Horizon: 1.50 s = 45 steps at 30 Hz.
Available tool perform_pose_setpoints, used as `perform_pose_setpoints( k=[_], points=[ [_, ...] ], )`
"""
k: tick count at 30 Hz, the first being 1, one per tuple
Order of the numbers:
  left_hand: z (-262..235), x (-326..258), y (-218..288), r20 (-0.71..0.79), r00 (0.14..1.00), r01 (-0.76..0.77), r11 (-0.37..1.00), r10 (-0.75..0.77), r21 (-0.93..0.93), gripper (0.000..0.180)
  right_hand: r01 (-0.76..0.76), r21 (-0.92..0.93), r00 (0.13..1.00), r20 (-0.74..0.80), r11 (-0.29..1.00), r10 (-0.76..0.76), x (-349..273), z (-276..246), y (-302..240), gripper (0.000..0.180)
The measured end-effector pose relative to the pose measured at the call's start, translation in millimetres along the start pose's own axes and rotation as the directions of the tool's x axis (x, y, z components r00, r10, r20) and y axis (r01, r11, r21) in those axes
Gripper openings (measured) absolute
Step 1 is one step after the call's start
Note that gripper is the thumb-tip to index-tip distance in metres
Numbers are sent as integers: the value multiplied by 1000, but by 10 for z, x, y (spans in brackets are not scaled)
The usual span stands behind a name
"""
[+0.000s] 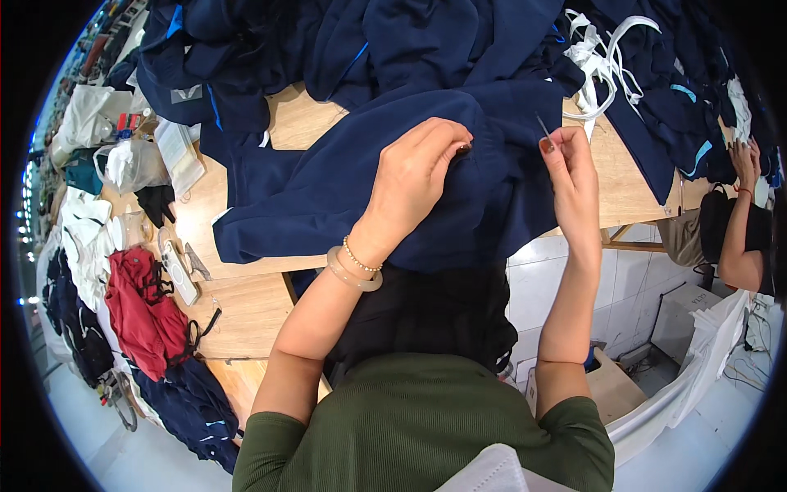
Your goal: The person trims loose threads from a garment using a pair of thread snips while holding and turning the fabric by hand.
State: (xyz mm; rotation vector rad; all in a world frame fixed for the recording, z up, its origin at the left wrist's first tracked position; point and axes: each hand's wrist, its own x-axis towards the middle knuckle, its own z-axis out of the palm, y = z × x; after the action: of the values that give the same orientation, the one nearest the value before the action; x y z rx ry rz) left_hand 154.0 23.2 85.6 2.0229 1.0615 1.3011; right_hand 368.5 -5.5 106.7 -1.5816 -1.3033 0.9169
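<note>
A navy blue garment [361, 156] lies spread across the wooden table and over its front edge. Above its gathered seam, my left hand [418, 168] is closed in a pinch; what its fingertips hold, if anything, is too small to make out. My right hand [574, 184], near the garment's right side, grips a thin pointed metal tool [542, 125] between thumb and fingers. Its tip points up and away; the handle is hidden in the palm, so the exact kind does not show.
More navy garments [402, 41] are heaped along the far side. White strips [611, 70] lie at the far right. To the left are a red garment [143, 307], a white phone-like object [180, 275] and plastic bags [135, 164]. Another person's arm [744, 221] reaches in at right.
</note>
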Motion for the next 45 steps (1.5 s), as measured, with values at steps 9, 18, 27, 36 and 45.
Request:
perform_pose_setpoints(
  k=[9, 18, 27, 36, 45],
  points=[
    [-12, -1, 31, -1, 999, 36, 995, -36, 88, 8, 258, -175, 966, 61, 950, -251, -69, 98, -122, 19],
    [-2, -14, 8, -19, 1000, 16, 993, -14, 115, 9, 331, -305, 944, 111, 893, -312, -23, 270, -231, 25],
    [-2, -13, 18, -28, 999, 26, 994, -23, 109, 9, 323, -306, 946, 111, 896, -303, -12, 300, -225, 25],
    [-43, -28, -30, -77, 991, 106, 994, -105, 5, 5, 315, -298, 949, 113, 901, -295, -3, 350, -207, 23],
    [-576, -549, 71, -228, 911, 311, 936, -343, -164, 6, 30, 444, 984, 142, 896, -104, -43, 290, -153, 18]
  ],
)
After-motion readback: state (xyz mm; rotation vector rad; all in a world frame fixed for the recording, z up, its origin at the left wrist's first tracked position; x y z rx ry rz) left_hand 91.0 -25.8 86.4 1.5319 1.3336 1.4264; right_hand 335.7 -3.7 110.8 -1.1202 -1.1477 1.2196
